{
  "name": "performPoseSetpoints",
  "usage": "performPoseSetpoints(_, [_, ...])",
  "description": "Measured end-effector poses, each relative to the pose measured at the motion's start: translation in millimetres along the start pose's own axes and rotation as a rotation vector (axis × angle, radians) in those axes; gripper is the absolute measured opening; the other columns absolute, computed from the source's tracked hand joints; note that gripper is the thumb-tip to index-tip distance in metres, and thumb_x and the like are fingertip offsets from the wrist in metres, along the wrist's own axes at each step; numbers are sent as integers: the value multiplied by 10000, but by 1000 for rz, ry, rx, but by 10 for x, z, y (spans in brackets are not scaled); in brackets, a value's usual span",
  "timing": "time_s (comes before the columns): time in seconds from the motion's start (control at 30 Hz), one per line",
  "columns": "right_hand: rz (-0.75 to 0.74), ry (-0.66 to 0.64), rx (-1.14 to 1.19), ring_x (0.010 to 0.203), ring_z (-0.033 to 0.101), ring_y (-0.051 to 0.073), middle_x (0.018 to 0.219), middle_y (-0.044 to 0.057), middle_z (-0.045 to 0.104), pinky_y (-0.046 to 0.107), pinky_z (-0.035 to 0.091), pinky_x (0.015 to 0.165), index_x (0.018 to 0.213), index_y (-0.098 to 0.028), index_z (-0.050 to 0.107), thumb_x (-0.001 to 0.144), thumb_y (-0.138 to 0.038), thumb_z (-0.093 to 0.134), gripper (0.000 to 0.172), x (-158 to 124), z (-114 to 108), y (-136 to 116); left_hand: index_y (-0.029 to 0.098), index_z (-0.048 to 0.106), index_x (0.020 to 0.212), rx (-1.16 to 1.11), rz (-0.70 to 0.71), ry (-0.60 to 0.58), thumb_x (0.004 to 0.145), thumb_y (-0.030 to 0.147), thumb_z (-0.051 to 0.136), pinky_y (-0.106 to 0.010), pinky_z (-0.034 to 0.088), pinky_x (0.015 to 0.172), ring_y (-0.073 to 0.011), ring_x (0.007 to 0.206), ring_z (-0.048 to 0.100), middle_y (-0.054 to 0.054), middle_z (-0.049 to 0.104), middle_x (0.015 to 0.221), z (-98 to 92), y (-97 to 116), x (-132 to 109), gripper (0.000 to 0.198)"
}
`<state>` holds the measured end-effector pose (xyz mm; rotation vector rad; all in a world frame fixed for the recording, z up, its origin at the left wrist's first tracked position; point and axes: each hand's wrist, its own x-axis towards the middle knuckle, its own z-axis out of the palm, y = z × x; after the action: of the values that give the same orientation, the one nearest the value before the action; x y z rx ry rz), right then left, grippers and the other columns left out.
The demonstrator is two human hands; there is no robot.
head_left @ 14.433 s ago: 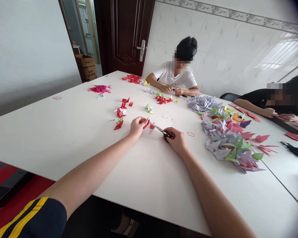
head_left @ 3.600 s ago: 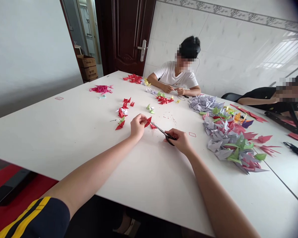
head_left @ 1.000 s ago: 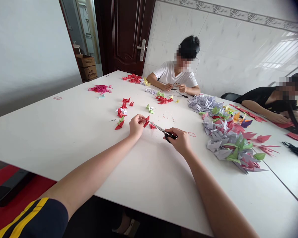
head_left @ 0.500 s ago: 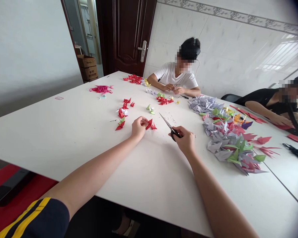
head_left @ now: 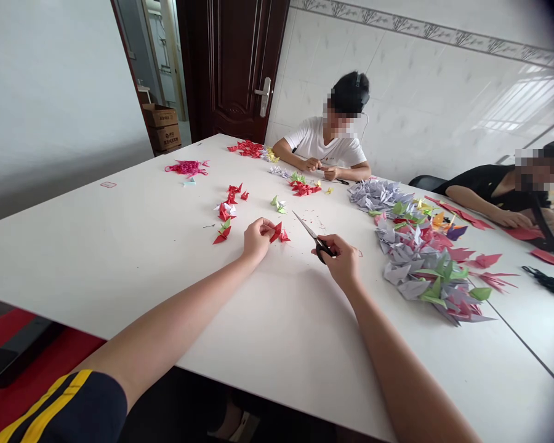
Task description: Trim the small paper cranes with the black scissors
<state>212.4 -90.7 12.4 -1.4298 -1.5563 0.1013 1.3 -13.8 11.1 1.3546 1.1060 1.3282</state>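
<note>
The left hand (head_left: 257,240) pinches a red paper crane (head_left: 277,231), probably best held lightly to spare its folds. The right hand (head_left: 342,258) grips scissors (head_left: 314,237), pointing far left.

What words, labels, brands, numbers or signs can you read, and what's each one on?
No text is legible.
Cardboard boxes: dark printing, too small and blurred to read.
Red-outlined mark on the table, at picture left: too small to read.
Red mark beside the right hand: mostly hidden.
White shirt: chest marks, too small to tell if letters.
</note>
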Motion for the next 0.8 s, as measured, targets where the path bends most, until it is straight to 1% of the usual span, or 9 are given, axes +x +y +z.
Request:
performPoseSetpoints(0.1, [-158,207,-53,648,613,152,762,11,698,279,474,599,1018,-217,659,798,-183,575,238,-33,11,-34,210,584,731,10,-18,-3,742,122,571,-270,399,626,-147,633,567,6,649,671,-11,26,-17,89])
performPoseSetpoints(0.17, [-295,333,-118,650,626,151,771,10,694,275,476,598,1003,-223,612,819,-174,589,193,-52,19,-46,211,583,733,15,-20,-6,744,121,572,-271,397,630,-150,648,567,5,647,675,-15,47,-29,91])
performPoseSetpoints(0.23, [-443,380,-174,613,608,137,764,6,682,266,462,586,924,-230,567,837,-191,633,116,-63,26,-53,211,578,733,15,-15,-8,749,122,572,-271,390,626,-149,640,555,6,638,668,-18,63,-36,91])
performPoseSetpoints(0.3, [-533,372,-203,577,574,124,752,6,665,259,440,569,831,-233,524,849,-231,669,146,-66,29,-69,211,574,731,15,-18,-8,751,124,572,-270,380,615,-146,624,543,9,625,651,-17,67,-36,89])
performPoseSetpoints(0.37, [-470,359,-216,559,536,119,726,4,635,257,411,554,780,-233,491,868,-277,661,196,-57,30,-97,211,576,731,16,-18,-7,752,128,575,-267,375,611,-144,621,541,12,619,646,-15,60,-28,85])
performPoseSetpoints(0.5, [-12,272,-249,521,421,118,628,-35,520,260,323,516,723,-239,437,823,-451,677,335,-3,6,-123,209,580,730,24,-25,-2,748,128,572,-264,381,611,-139,611,542,11,630,654,-5,22,-7,84])
performPoseSetpoints(0.6, [195,106,-236,508,382,115,604,-37,515,263,293,513,676,-237,425,719,-558,731,445,38,-21,-74,211,583,733,12,-10,8,745,134,575,-264,387,610,-137,601,544,8,646,666,2,-7,-2,78])
performPoseSetpoints(0.7, [242,-18,-144,508,417,120,617,-34,565,262,311,517,744,-236,489,684,-563,753,424,41,-10,-25,212,594,749,-11,1,9,740,144,588,-266,404,622,-148,633,581,-2,667,692,4,-22,-8,69])
performPoseSetpoints(0.8, [189,-57,-83,541,466,132,691,-25,622,261,347,533,903,-243,552,670,-535,769,432,17,37,-25,210,608,764,-20,-1,14,739,144,591,-267,420,626,-151,644,599,-9,678,710,6,-28,-9,72])
